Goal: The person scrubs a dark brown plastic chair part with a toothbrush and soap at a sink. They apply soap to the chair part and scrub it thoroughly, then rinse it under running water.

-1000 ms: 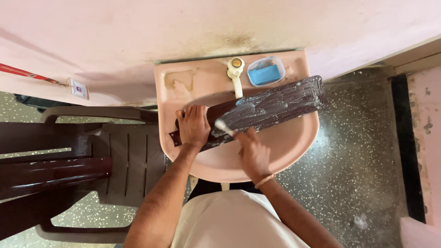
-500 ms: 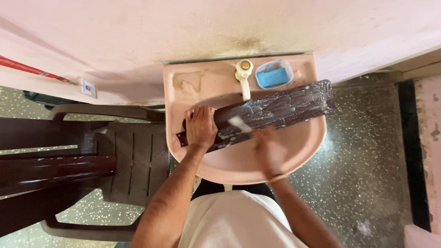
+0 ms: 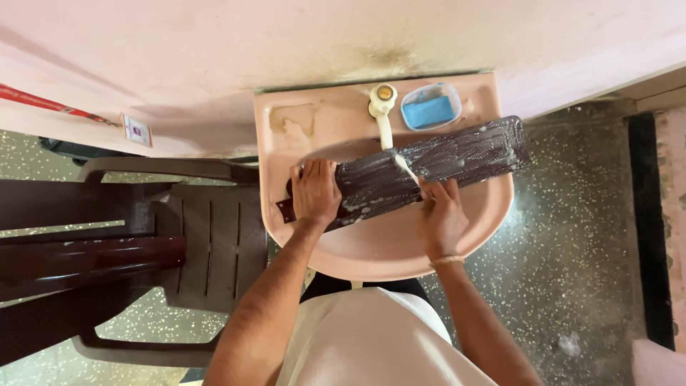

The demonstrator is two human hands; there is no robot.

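1. Dark slab (image 3: 429,168), long, flat and streaked with white suds, lies across the pink washbasin (image 3: 371,250), running from about 8 o'clock up to 2 o'clock, with its right end reaching past the basin's rim.
2. Your left hand (image 3: 316,191) rests on the slab's left end at 9 o'clock, palm down, fingers (image 3: 314,170) close together and curled over the far edge, so it grips that end.
3. Your right hand (image 3: 441,214) sits at the slab's near edge, just right of the middle, at about 5 o'clock from the tap. Its fingers (image 3: 436,189) are bent against the wet face; you cannot tell whether they pinch anything or only press.
4. A thin stream of water falls from the white tap (image 3: 384,107) at 12 o'clock and lands on the slab, just beside your right hand.
5. A clear dish holding a blue soap bar (image 3: 430,109) sits on the basin's back ledge, just right of the tap.
6. A dark brown plastic chair (image 3: 179,243) stands at 9 o'clock, close against the basin's left side.
7. Speckled floor (image 3: 572,271) shows at 3 o'clock, and a pale pink wall (image 3: 286,43) runs along 12 o'clock.
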